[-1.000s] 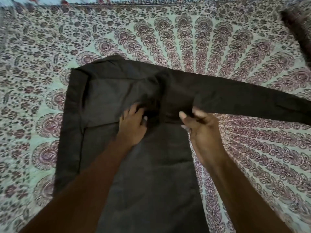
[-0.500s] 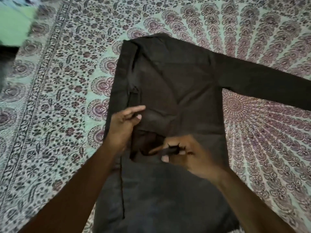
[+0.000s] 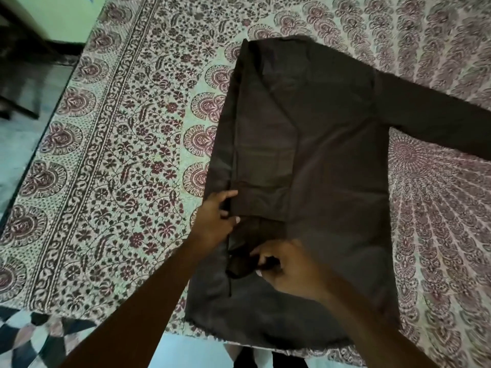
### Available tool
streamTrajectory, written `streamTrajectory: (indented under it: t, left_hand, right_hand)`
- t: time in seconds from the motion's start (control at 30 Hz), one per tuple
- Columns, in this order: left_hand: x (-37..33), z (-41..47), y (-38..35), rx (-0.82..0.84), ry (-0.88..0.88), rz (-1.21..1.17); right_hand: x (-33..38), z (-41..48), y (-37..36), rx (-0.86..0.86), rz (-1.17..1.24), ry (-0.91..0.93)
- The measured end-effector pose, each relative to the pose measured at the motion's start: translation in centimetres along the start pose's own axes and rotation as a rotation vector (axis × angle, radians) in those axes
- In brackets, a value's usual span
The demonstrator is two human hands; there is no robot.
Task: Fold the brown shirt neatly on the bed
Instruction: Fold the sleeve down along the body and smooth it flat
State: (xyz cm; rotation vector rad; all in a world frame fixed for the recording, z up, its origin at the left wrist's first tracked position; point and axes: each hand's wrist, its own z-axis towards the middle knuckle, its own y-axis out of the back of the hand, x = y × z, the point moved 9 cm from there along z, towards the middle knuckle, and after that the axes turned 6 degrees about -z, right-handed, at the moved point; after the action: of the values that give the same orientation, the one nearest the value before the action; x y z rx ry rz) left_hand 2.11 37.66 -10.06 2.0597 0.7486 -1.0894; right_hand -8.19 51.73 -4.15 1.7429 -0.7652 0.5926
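Drawn nearer since the earlier frame, the right hand [image 3: 289, 266] keeps its grip pinched on the folded sleeve's cuff [image 3: 239, 264]; the left hand [image 3: 216, 221] now clamps its grip on the folded side edge. Soft, light and limp, the brown shirt [image 3: 332, 155] likely wants holding by seams; dark and matte, it lies flat on the bed [image 3: 132, 155], other sleeve [image 3: 438, 123] outstretched.

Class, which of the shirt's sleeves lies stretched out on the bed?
The right-hand sleeve, reaching the picture's edge; the left-hand sleeve is folded onto the shirt.
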Motion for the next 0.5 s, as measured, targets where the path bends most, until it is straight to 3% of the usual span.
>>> streamTrajectory:
  t: [0.27,0.5]
  left_hand:
    - [0.1,-1.5,0.0,0.01,-0.119,0.144]
    - [0.7,-2.2,-0.2,0.059,-0.161,0.344]
  right_hand:
    - [0.3,-1.7,-1.7,-0.07,0.022,0.072]
    - [0.7,-1.9,-5.8,0.035,-0.238,0.199]
